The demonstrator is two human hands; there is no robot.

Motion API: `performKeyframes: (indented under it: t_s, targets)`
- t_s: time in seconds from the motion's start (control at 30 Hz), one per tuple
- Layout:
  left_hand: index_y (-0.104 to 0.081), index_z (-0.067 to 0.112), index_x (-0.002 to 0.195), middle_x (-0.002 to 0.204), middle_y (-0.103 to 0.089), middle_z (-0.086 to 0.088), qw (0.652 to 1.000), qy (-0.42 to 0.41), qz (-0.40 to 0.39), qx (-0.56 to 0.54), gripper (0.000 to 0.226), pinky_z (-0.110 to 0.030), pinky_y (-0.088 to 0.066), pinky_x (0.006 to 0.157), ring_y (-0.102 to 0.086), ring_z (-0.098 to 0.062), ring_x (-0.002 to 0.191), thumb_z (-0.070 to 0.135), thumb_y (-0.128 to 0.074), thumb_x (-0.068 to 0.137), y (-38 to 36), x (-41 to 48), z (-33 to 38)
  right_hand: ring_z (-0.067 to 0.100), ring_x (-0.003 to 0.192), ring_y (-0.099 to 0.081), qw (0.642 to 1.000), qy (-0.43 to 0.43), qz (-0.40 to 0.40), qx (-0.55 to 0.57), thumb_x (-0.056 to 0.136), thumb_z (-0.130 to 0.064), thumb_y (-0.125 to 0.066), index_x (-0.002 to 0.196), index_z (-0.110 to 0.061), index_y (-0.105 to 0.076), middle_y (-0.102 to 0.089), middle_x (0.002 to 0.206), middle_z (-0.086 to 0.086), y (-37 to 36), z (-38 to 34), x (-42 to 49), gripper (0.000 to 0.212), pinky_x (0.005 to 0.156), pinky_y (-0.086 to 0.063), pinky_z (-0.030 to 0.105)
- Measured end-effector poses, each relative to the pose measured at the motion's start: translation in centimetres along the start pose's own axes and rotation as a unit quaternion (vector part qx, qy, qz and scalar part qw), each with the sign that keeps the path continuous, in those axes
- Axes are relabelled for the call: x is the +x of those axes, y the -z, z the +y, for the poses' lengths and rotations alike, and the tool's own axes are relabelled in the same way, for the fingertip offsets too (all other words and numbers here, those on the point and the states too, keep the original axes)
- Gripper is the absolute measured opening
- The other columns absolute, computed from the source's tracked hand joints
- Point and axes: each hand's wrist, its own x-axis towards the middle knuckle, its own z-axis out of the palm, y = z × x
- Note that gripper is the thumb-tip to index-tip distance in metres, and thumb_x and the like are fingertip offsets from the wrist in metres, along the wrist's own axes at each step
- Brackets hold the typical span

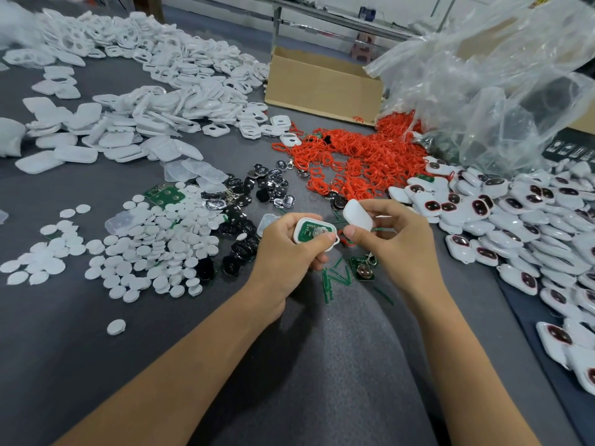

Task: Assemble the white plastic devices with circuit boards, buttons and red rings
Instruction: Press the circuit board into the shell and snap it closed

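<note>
A: Hands?
B: Left hand (286, 252) grips open shell (299, 232), green board (309, 229) seated inside. Right hand (399, 239) pinches white cover (357, 215) just beside it.
A: Further out?
B: Red rings (363, 156) heaped past the hands, cardboard box (322, 88) behind.

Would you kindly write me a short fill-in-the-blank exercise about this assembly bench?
1. The left hand grips a shell holding a ____ board.
2. The right hand pinches a cover coloured ____.
3. The rings heaped near the box are ____.
4. The discs lie on the ____ hand's side of the table.

Missing words: green; white; red; left.
</note>
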Motion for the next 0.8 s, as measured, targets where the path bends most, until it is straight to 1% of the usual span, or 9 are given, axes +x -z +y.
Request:
performKeyframes:
  t_s: [0.17,0.3,0.5,0.57,0.6,0.67,0.7,0.8]
  targets:
    - [-0.064,0.004,0.104,0.074,-0.066,-0.006,1.000,-0.005,0.011,0.003,0.020,-0.024,-0.050,0.053,-0.056,-0.010,0.052,0.003,-0.069,0.085,-0.01,0.07,-0.12,0.022,0.086,-0.063,1.000,0.000,0.000,-0.002,0.071,-0.011,-0.081,0.101,-0.019,-0.070,-0.069,0.097,0.003,0.02,0.04,-0.01,0.033,0.074,-0.055,0.033]
    - [-0.064,0.006,0.103,0.072,-0.065,-0.006,1.000,-0.009,0.022,0.003,0.018,-0.022,-0.050,0.050,-0.057,-0.008,0.049,0.003,-0.068,0.086,-0.05,0.12,-0.12,0.020,0.086,-0.063,1.000,0.001,-0.001,-0.007,0.071,-0.012,-0.081,0.100,-0.021,-0.070,-0.069,0.096,0.000,0.11,0.11,0.02,0.032,0.072,-0.054,0.028]
    - [-0.064,0.007,0.103,0.071,-0.066,-0.005,1.000,-0.014,0.022,0.007,0.018,-0.021,-0.049,0.050,-0.057,-0.008,0.050,0.004,-0.069,0.085,0.07,0.20,-0.27,0.022,0.087,-0.063,1.000,-0.009,-0.010,-0.007,0.071,-0.012,-0.082,0.099,-0.020,-0.071,-0.068,0.095,0.000,-0.02,0.25,0.02,0.032,0.076,-0.056,0.040]
    - [-0.063,0.008,0.104,0.072,-0.066,-0.004,1.000,-0.015,0.020,0.007,0.020,-0.021,-0.050,0.051,-0.057,-0.008,0.052,0.006,-0.070,0.085,0.05,0.23,-0.34,0.020,0.086,-0.062,1.000,0.000,-0.016,-0.003,0.071,-0.012,-0.082,0.100,-0.020,-0.071,-0.068,0.096,0.000,-0.07,0.17,-0.03,0.033,0.075,-0.056,0.040]
    - [-0.063,0.009,0.104,0.072,-0.067,-0.004,1.000,-0.013,0.019,0.007,0.019,-0.022,-0.051,0.052,-0.058,-0.009,0.053,0.009,-0.070,0.086,0.05,0.24,-0.32,0.018,0.085,-0.062,1.000,0.009,-0.021,0.003,0.071,-0.012,-0.082,0.101,-0.021,-0.070,-0.068,0.097,0.001,-0.13,0.05,-0.08,0.034,0.074,-0.055,0.037]
    - [-0.064,0.009,0.103,0.073,-0.067,-0.004,1.000,0.002,0.009,-0.008,0.013,-0.025,-0.054,0.055,-0.060,-0.011,0.055,0.017,-0.064,0.092,0.07,0.26,-0.09,0.014,0.084,-0.061,0.999,0.037,-0.033,0.015,0.070,-0.010,-0.082,0.102,-0.019,-0.070,-0.068,0.098,0.003,-0.28,-0.22,-0.16,0.036,0.072,-0.051,0.029]
    - [-0.063,0.008,0.103,0.072,-0.067,-0.005,1.000,0.015,0.002,-0.024,0.016,-0.025,-0.054,0.054,-0.060,-0.012,0.055,0.022,-0.057,0.097,0.04,0.26,0.08,0.014,0.085,-0.061,0.998,0.052,-0.040,0.015,0.069,-0.009,-0.082,0.102,-0.018,-0.070,-0.067,0.098,0.003,-0.36,-0.29,-0.22,0.037,0.072,-0.050,0.027]
    - [-0.063,0.004,0.101,0.064,-0.066,-0.007,0.995,0.054,-0.015,-0.077,0.038,-0.023,-0.053,0.049,-0.059,-0.014,0.051,0.030,-0.036,0.105,-0.07,0.21,0.61,0.017,0.087,-0.060,0.993,0.096,-0.067,-0.017,0.070,-0.007,-0.081,0.105,-0.015,-0.070,-0.065,0.098,0.004,-0.68,-0.46,-0.45,0.038,0.075,-0.051,0.032]
